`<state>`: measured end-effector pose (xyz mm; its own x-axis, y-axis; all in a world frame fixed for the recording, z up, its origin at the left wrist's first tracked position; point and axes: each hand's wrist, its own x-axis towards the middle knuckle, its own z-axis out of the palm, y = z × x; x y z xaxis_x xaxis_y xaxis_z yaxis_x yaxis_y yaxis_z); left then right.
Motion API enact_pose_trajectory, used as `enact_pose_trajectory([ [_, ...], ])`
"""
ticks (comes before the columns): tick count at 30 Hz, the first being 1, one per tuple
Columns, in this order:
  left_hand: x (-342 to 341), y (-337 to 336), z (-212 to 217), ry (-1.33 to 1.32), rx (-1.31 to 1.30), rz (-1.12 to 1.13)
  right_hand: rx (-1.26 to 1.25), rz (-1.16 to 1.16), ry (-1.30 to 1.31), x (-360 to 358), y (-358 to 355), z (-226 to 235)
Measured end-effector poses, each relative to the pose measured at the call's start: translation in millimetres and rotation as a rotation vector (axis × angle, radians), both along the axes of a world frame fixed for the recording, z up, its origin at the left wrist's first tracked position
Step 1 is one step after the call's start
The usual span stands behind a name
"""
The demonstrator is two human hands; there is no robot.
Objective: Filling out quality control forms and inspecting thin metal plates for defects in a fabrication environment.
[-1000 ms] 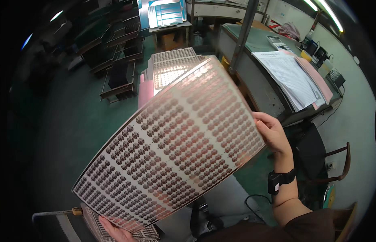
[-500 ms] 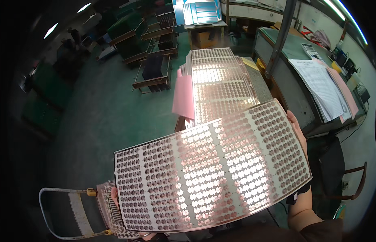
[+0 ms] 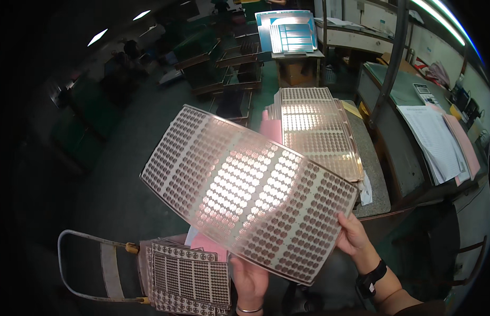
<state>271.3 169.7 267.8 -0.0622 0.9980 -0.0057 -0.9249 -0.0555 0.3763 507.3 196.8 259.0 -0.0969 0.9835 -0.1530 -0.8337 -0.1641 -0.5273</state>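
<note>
A large thin circuit-board panel (image 3: 245, 192), covered with rows of round coppery pads, is held up in front of me. It tilts, its left end raised and its right end low. My right hand (image 3: 354, 235) is closed on the right edge, a wristband with a small white face below it. At the lower edge my left hand (image 3: 249, 279) supports the panel, fingers hidden behind it. Below and left lies a stack of similar dark-patterned panels (image 3: 190, 276) with a pink sheet (image 3: 211, 247). Beyond the held panel stands another stack of shiny panels (image 3: 321, 126).
A trolley handle (image 3: 66, 274) rises at lower left. To the right is a green-topped workbench (image 3: 395, 87) with papers (image 3: 429, 139) and a calculator (image 3: 425, 94). A chair (image 3: 474, 247) stands at lower right. Racks (image 3: 232, 79) and a table with blue panels (image 3: 292, 37) are farther back.
The held panel has turned clockwise, its left end rising and right end dropping. My left hand now shows at its lower edge. The view has shifted, revealing more of the lower-left stack.
</note>
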Motion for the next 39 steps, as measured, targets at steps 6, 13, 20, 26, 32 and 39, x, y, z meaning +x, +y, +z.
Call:
enact_pose_trajectory([
  [6,-32,4,-13,0.322,-0.094,-0.06,0.005,0.211,-0.191,34,-17,-8],
  [13,-37,9,1,0.508,-0.084,-0.194,0.106,0.335,-0.376,43,-4,18],
  [20,-66,0,-21,0.269,0.081,-0.254,0.034,0.145,-0.27,28,-7,7],
  [26,-25,-10,-40,0.012,-0.049,-0.138,0.131,0.038,-0.06,-14,-1,10],
  [32,-14,1,-39,0.115,-0.242,-0.063,0.117,-0.006,-0.103,7,0,9],
  [39,-69,-3,-39,0.413,-0.286,0.077,0.283,-0.559,-0.215,113,-15,42],
])
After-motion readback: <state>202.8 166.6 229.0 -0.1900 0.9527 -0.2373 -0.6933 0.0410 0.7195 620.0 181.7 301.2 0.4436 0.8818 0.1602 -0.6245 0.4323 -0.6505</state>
